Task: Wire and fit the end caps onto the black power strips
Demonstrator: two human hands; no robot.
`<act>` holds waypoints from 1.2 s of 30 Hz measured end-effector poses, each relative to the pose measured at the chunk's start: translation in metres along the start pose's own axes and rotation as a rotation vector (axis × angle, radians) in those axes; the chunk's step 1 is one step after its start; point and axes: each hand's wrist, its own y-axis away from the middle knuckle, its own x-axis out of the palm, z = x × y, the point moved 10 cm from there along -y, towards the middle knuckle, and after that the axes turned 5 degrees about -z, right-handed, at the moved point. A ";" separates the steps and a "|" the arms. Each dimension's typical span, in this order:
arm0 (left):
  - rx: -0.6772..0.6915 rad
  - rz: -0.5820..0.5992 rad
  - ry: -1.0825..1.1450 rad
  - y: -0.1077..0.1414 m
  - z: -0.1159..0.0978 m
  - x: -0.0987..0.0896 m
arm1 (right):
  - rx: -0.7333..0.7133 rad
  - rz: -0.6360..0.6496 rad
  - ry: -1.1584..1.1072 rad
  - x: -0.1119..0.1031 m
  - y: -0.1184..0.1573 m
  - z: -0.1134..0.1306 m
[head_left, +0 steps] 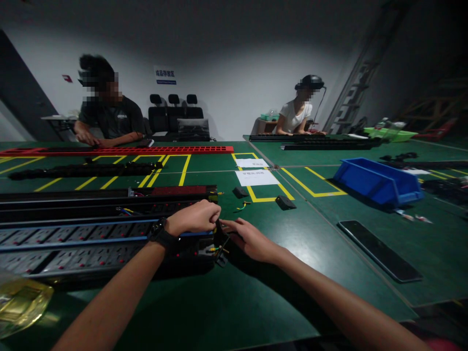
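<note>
Clamping a black piece [221, 235] are left hand [197, 217] and right hand [253, 240] (sign [165, 75]: "成品存放区").

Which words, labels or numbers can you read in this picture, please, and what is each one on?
"成品存放区": wall sign.
Blue strip under it: too small to read.
Far white sheet and near white sheet: print too blurred to read.
Dark shirt: chest mark too small to read.
</note>
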 end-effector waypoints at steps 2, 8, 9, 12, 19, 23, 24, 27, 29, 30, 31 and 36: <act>0.006 0.003 -0.003 0.000 -0.001 0.000 | -0.003 0.015 0.011 0.001 0.000 0.002; 0.021 0.015 -0.004 0.001 -0.001 -0.001 | 0.011 0.067 0.046 0.005 0.003 0.001; 0.014 0.022 -0.005 0.001 0.000 -0.002 | 0.009 0.069 0.043 0.005 0.003 0.001; -0.052 0.011 -0.034 0.003 0.011 -0.009 | 0.003 0.067 0.028 0.004 0.003 0.002; -0.184 -0.147 -0.108 0.004 0.019 -0.030 | 0.019 0.069 0.032 0.004 0.002 0.002; -0.176 -0.091 -0.139 0.000 0.016 -0.015 | 0.021 0.044 0.023 0.002 0.002 -0.001; -0.180 -0.091 -0.140 0.000 0.016 -0.013 | 0.012 0.035 0.008 0.002 0.002 0.000; -0.190 -0.096 -0.141 0.000 0.018 -0.011 | -0.005 0.018 -0.027 -0.001 0.001 0.003; -0.193 -0.088 -0.138 0.000 0.019 -0.010 | -0.002 0.028 -0.007 -0.001 0.001 0.005; -0.196 -0.085 -0.136 0.000 0.020 -0.010 | -0.004 0.040 0.011 -0.001 0.001 0.007; -0.199 -0.083 -0.136 0.000 0.020 -0.010 | -0.016 0.056 0.026 0.000 0.001 0.009; -0.189 -0.063 -0.155 -0.001 0.020 -0.008 | -0.110 0.102 0.048 0.003 0.001 0.018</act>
